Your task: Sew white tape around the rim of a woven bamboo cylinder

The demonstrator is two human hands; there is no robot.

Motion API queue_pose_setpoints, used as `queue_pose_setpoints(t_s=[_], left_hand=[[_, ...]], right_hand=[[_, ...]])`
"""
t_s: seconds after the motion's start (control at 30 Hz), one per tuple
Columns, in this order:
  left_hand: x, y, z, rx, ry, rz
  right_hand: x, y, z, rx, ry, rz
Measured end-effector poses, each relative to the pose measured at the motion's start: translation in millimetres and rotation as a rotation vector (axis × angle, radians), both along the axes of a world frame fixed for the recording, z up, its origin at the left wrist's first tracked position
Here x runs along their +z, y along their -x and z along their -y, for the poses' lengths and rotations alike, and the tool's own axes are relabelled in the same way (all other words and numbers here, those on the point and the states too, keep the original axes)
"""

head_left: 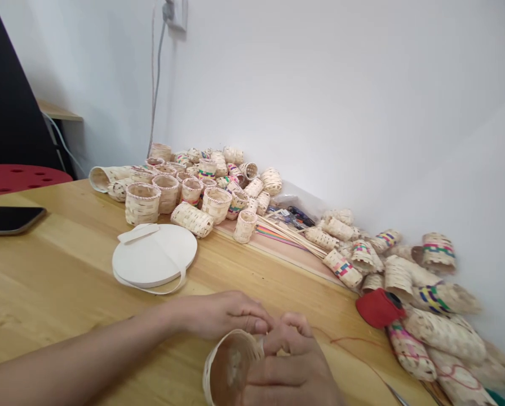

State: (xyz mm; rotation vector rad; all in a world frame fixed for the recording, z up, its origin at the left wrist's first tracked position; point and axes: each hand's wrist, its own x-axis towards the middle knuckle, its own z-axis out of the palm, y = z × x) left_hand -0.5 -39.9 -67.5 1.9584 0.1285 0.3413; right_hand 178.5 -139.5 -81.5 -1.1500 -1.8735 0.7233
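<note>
the right hand [292, 363] has its grip on the small woven basket [225, 369] at the counter [66, 265], the left hand [227, 316] nearby grips i cannot tell what, and this seemingly rim-working step calls next for steadiness.

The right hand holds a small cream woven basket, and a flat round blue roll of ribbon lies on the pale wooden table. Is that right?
Not blue: the head view shows the flat round roll of ribbon is white. The right hand holds the small cream woven basket, and the roll lies on the pale wooden table.
</note>
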Motion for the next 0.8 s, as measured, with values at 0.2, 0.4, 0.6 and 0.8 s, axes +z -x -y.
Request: queue_pose_setpoints(t_s=[0.2,0.4,0.6,0.8], left_hand=[[-2.5,-2,2,-0.187,0.291,-0.062],[15.4,7,-5,-0.187,0.011,-0.046],[25.6,14,0,-0.234,0.046,-0.101],[19.0,10,2,-0.239,0.184,-0.079]], right_hand=[[-14.7,12,2,0.013,0.289,-0.280],[7.1,9,2,0.040,0.307,-0.231],[-5.2,11,2,0.080,0.160,-0.200],[0.5,10,3,0.108,0.162,-0.149]])
